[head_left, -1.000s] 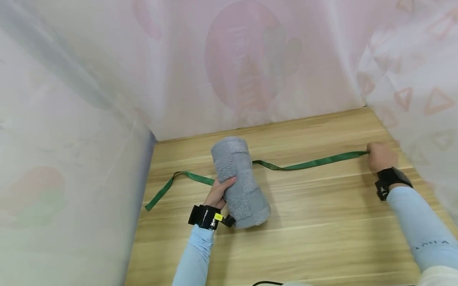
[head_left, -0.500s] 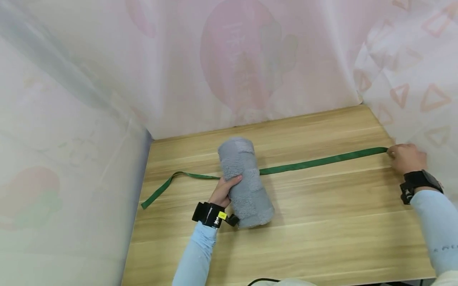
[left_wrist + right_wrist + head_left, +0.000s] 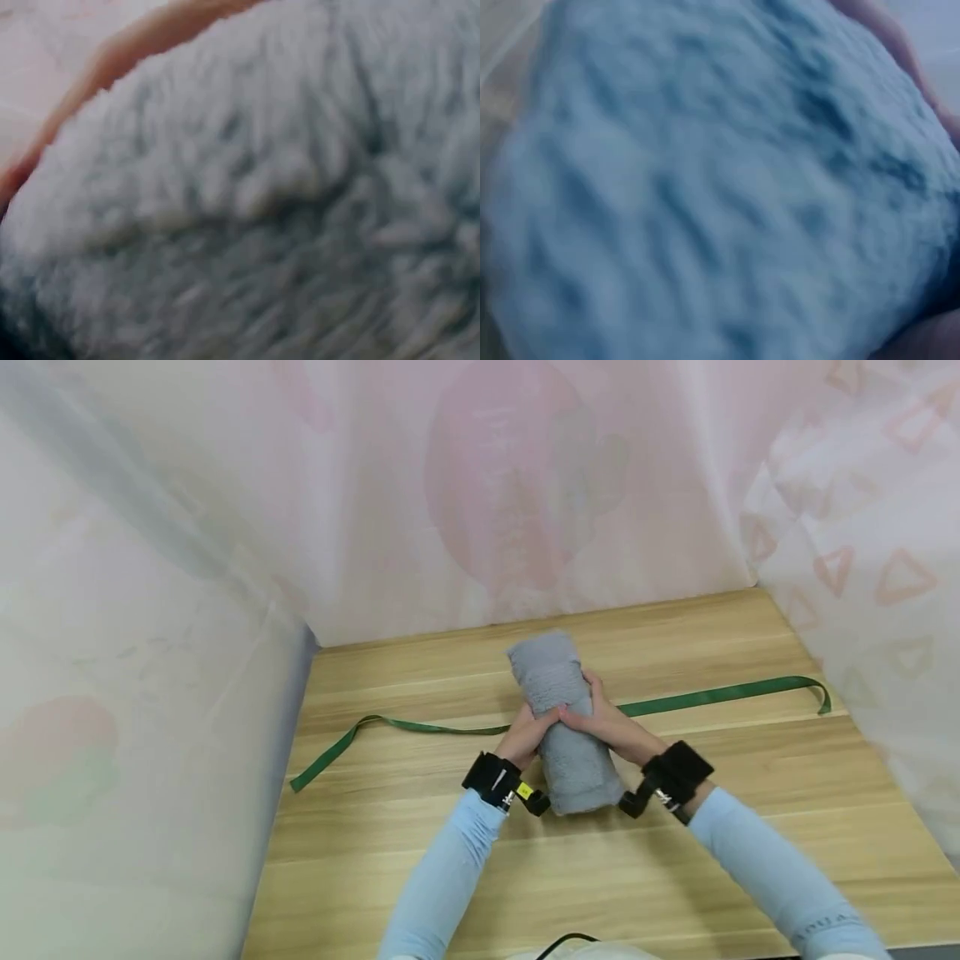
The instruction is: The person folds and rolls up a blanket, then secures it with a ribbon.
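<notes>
A rolled grey fleece towel (image 3: pixel 566 727) lies on the wooden table (image 3: pixel 675 860), across a long green ribbon (image 3: pixel 705 696) that runs left and right under it. My left hand (image 3: pixel 527 733) grips the roll from the left and my right hand (image 3: pixel 603 722) grips it from the right, fingers meeting over its top. Both wrist views are filled by the blurred fleece (image 3: pixel 247 202) (image 3: pixel 720 187) at very close range, with a strip of finger (image 3: pixel 142 37) along one edge.
Pale pink patterned curtains (image 3: pixel 487 493) wall the table at the back, left and right. The ribbon's left end (image 3: pixel 300 779) lies near the left curtain, and its right end (image 3: pixel 823 693) curls beside the right one. A dark cable (image 3: pixel 562 941) shows at the bottom edge.
My right hand let go of the ribbon's right end and came left onto the towel roll. The roll shifted a little to the right, and the ribbon end now lies curled on the table.
</notes>
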